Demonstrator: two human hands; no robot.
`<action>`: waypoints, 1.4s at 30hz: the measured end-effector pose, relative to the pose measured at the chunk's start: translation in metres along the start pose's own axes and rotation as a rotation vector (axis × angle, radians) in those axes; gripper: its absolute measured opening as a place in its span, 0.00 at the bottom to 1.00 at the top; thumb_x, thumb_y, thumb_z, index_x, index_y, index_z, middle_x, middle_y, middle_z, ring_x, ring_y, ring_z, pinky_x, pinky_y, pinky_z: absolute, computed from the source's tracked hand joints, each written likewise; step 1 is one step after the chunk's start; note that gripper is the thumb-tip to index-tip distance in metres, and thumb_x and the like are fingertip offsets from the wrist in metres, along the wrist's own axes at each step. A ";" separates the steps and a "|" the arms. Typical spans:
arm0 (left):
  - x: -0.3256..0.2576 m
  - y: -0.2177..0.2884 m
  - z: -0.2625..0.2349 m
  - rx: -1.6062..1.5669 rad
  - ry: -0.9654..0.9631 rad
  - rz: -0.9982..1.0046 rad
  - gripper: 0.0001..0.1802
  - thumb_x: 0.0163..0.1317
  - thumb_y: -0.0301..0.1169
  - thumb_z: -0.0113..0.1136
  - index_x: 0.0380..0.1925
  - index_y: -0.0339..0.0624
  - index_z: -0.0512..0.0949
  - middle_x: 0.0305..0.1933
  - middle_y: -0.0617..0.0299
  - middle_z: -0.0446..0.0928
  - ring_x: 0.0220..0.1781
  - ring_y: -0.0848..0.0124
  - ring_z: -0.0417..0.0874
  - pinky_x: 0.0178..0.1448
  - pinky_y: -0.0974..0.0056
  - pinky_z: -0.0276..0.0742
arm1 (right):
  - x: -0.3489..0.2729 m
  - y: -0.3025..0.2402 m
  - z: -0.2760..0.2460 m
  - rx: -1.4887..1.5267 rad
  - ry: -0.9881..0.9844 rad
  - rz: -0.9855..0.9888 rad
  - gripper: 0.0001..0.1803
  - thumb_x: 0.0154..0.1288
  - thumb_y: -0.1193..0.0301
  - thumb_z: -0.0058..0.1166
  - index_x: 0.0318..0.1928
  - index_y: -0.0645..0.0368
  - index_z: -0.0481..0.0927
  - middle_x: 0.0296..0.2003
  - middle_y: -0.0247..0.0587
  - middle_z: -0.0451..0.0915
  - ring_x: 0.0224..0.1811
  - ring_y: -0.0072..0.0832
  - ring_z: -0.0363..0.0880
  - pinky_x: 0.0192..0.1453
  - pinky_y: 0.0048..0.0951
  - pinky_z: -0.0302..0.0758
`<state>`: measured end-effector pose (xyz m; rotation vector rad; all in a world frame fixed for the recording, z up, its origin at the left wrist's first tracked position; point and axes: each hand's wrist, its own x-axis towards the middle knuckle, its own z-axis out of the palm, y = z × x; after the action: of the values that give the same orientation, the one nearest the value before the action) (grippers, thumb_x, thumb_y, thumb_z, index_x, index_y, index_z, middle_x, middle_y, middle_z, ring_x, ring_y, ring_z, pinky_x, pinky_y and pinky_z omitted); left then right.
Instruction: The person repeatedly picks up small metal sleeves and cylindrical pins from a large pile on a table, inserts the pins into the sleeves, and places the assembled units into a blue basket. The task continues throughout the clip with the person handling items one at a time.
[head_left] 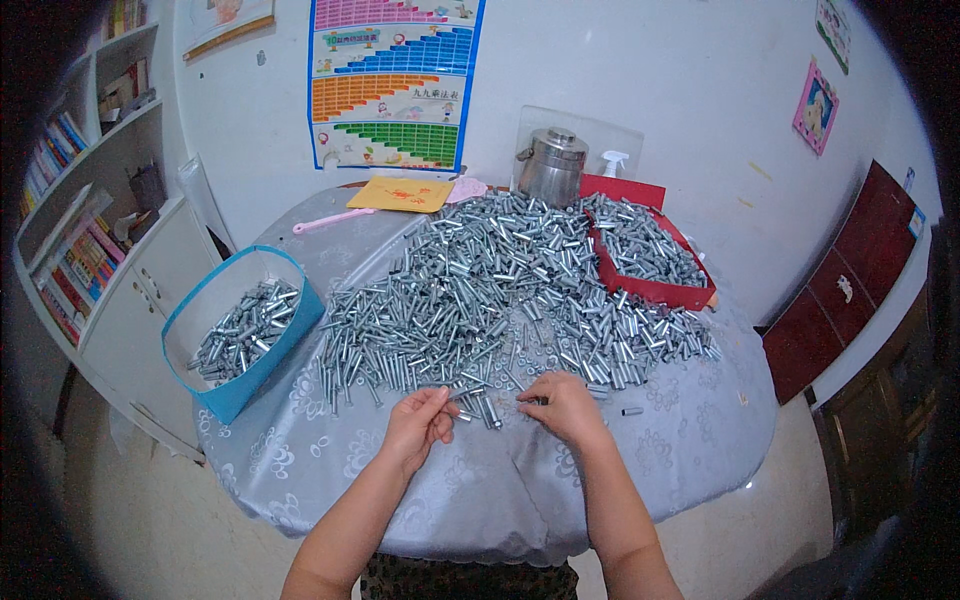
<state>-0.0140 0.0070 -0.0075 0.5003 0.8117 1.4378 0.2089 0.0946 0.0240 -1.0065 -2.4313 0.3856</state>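
My left hand point(416, 424) is closed in a pinch near the front edge of a big metal heap. From its fingertips a thin metal bolt point(458, 394) sticks out to the right. My right hand point(562, 407) is also pinched, a short way to the right; whatever is between its fingers is too small to make out. Long silvery bolts point(400, 330) fill the heap's left side, and short metal sleeves point(610, 345) its right. Small nuts and washers point(520, 350) lie between them. A few finished-looking pieces point(490, 412) rest between my hands.
A blue-rimmed fabric bin point(262, 378) with metal parts stands at the left. At the right, a red box point(655, 291) holds more sleeves. Behind the heap are a steel pot point(553, 168), a spray bottle point(614, 162), a yellow envelope point(405, 194) and a pink-handled object point(330, 221). A patterned grey cloth point(400, 510) covers the round table.
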 end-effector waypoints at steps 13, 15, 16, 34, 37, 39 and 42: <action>-0.002 0.002 0.004 0.085 -0.025 -0.020 0.10 0.59 0.33 0.54 0.29 0.37 0.71 0.25 0.57 0.75 0.16 0.76 0.69 0.19 0.70 0.69 | 0.005 -0.020 0.025 0.940 -0.021 0.364 0.09 0.56 0.71 0.56 0.36 0.63 0.78 0.32 0.33 0.79 0.34 0.16 0.75 0.38 0.17 0.70; -0.003 0.002 0.006 0.126 -0.020 -0.036 0.09 0.59 0.33 0.54 0.28 0.37 0.71 0.25 0.57 0.75 0.16 0.76 0.70 0.19 0.70 0.69 | 0.005 -0.022 0.028 1.014 -0.009 0.352 0.10 0.55 0.71 0.57 0.36 0.62 0.78 0.32 0.33 0.79 0.34 0.17 0.75 0.39 0.19 0.70; -0.004 0.003 0.008 0.138 -0.011 -0.044 0.10 0.59 0.33 0.53 0.28 0.37 0.71 0.24 0.58 0.75 0.15 0.77 0.68 0.18 0.70 0.68 | 0.005 -0.022 0.029 1.051 -0.003 0.345 0.10 0.54 0.71 0.58 0.37 0.62 0.78 0.32 0.32 0.79 0.34 0.17 0.75 0.39 0.19 0.70; -0.001 -0.003 0.008 0.103 -0.056 -0.129 0.12 0.60 0.35 0.52 0.29 0.35 0.72 0.23 0.58 0.75 0.13 0.77 0.68 0.16 0.70 0.65 | 0.008 0.024 0.056 0.777 0.195 0.342 0.10 0.58 0.69 0.51 0.38 0.60 0.79 0.31 0.36 0.79 0.31 0.22 0.75 0.36 0.21 0.70; -0.003 -0.001 0.005 0.076 -0.019 -0.121 0.12 0.60 0.35 0.52 0.30 0.35 0.72 0.23 0.59 0.76 0.13 0.77 0.68 0.16 0.71 0.65 | 0.009 -0.002 0.020 0.386 0.259 0.271 0.10 0.54 0.69 0.53 0.37 0.57 0.80 0.32 0.38 0.78 0.33 0.30 0.75 0.39 0.26 0.70; -0.003 0.000 0.006 0.071 -0.021 -0.127 0.12 0.60 0.35 0.52 0.29 0.36 0.72 0.24 0.59 0.76 0.14 0.77 0.69 0.16 0.72 0.65 | 0.007 -0.004 0.018 0.197 0.198 0.193 0.10 0.51 0.69 0.54 0.35 0.55 0.80 0.32 0.39 0.78 0.35 0.34 0.74 0.41 0.30 0.70; -0.003 0.000 0.009 0.053 0.004 -0.111 0.12 0.61 0.36 0.52 0.29 0.37 0.71 0.23 0.61 0.75 0.14 0.79 0.67 0.15 0.73 0.64 | 0.007 -0.009 0.018 0.004 0.153 0.116 0.09 0.49 0.68 0.56 0.33 0.54 0.81 0.32 0.39 0.77 0.38 0.37 0.72 0.43 0.34 0.69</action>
<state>-0.0073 0.0055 -0.0014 0.4855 0.8694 1.3182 0.1895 0.0922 0.0152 -1.1356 -2.2425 0.3384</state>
